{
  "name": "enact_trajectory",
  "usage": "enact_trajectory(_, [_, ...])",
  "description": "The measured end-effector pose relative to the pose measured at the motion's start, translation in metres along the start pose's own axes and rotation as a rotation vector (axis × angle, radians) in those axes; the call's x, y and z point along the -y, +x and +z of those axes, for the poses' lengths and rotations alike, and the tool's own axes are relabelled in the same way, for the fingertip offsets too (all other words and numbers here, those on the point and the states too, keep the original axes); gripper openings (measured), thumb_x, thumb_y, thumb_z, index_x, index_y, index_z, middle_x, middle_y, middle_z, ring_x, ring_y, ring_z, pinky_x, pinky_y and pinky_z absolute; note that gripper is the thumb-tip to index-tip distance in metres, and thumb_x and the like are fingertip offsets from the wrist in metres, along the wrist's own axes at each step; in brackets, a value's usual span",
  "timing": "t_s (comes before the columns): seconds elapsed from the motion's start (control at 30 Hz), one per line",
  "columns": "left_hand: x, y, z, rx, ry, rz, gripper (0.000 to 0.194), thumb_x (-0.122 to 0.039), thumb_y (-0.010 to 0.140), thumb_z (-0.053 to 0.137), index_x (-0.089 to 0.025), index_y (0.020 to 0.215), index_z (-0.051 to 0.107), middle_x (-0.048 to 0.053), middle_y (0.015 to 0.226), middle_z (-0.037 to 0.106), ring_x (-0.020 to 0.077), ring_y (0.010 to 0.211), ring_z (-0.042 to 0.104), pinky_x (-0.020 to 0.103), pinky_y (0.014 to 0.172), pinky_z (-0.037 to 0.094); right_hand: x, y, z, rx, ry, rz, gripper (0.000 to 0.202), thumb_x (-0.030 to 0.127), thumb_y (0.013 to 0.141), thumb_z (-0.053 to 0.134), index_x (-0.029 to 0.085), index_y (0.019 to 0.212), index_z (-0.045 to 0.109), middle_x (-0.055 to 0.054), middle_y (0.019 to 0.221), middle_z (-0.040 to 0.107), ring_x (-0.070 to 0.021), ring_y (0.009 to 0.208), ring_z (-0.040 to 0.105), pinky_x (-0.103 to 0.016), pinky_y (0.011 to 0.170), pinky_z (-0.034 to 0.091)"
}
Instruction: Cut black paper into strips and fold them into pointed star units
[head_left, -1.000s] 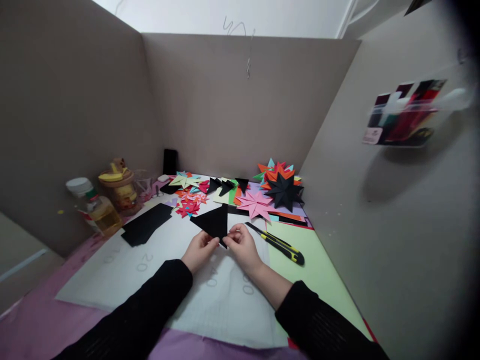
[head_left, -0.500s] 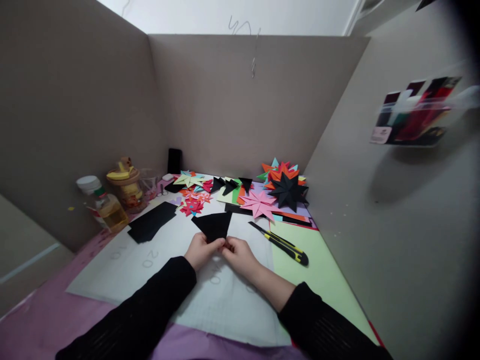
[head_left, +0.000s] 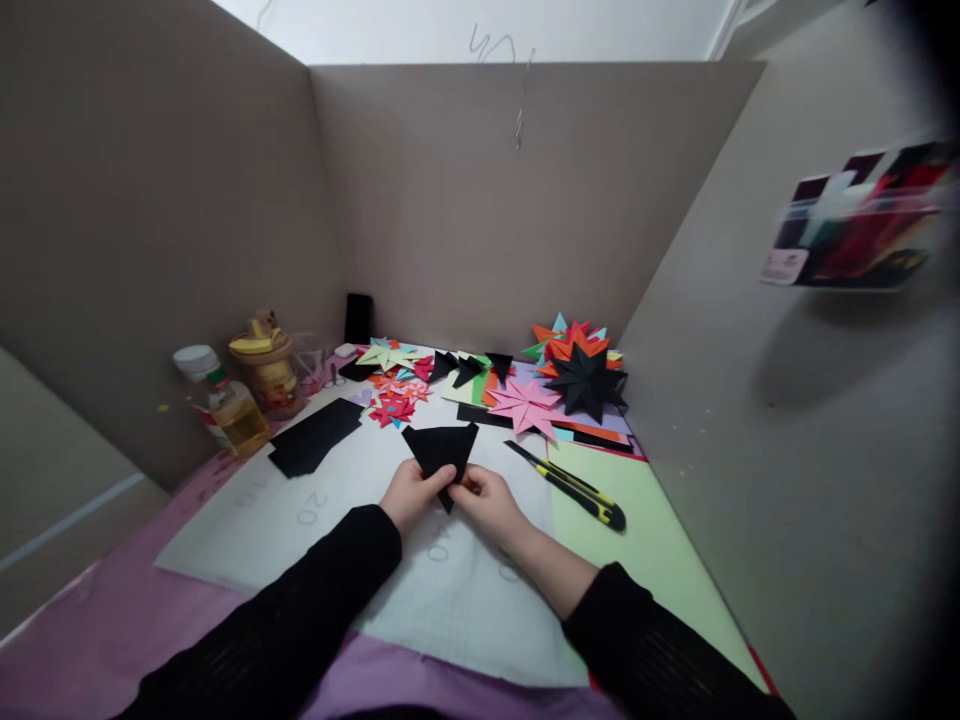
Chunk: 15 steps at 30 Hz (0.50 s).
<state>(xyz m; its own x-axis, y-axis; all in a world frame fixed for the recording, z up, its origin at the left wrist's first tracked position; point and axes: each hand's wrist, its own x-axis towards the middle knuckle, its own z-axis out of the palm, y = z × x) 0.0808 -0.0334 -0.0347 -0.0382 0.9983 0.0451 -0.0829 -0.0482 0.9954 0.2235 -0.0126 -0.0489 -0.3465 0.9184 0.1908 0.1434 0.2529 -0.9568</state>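
A folded piece of black paper [head_left: 441, 448] is held over the white sheet, its wide edge away from me and a point towards me. My left hand [head_left: 417, 492] grips it from the left, thumb lying on top. On the right side, my right hand [head_left: 484, 500] pinches the paper near its lower point with curled fingers. The fingers beneath the paper are hidden. Right of my hands lies a black and yellow utility knife [head_left: 576, 488]. A stack of black paper [head_left: 315, 437] rests to the left.
Behind are small black folded pieces [head_left: 469, 371], a pink paper star [head_left: 527, 406] and a black paper star [head_left: 585, 383]. A bottle of amber liquid [head_left: 238, 415] and a decorated jar [head_left: 271, 375] stand left. Grey partitions [head_left: 480, 200] enclose the desk. A phone [head_left: 358, 319] leans at the back.
The black paper has turned so its point faces me, and my left thumb now lies across it. My right hand stays at its lower right. The view has shifted slightly.
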Motion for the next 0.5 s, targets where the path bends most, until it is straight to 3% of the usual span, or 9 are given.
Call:
enact_trajectory(0.1, [0.003,0.001,0.001,0.042,0.032,0.020,0.032,-0.039,0.066,0.071,-0.012,0.080,0.062,0.002,0.067,0.063,0.0126,0.058,0.055,0.023,0.053,0.042,-0.001,0.002,-0.004,-0.060,0.078,0.016,0.026,0.033,0.070,0.060,0.019,0.055,0.045,0.006,0.052,0.042,-0.0098,0.051,0.038,-0.022,0.049,0.031])
enact_trajectory(0.33, [0.008,0.002,-0.001,0.082,0.118,0.036,0.029,-0.037,0.066,0.071,-0.015,0.064,0.053,-0.004,0.054,0.050,0.0088,0.049,0.044,0.020,0.047,0.033,-0.005,0.006,-0.009,-0.179,0.167,0.058,0.024,0.038,0.072,0.060,0.019,0.064,0.049,0.005,0.054,0.046,-0.0101,0.050,0.040,-0.023,0.049,0.032])
enact_trajectory(0.5, [-0.002,0.001,-0.005,0.124,0.075,0.071,0.034,-0.049,0.080,0.053,-0.016,0.086,0.057,-0.002,0.067,0.054,0.0113,0.059,0.047,0.023,0.058,0.038,-0.006,0.006,-0.012,-0.153,0.178,0.095,0.020,0.035,0.070,0.059,0.017,0.063,0.055,0.001,0.050,0.054,-0.0113,0.046,0.045,-0.024,0.046,0.035])
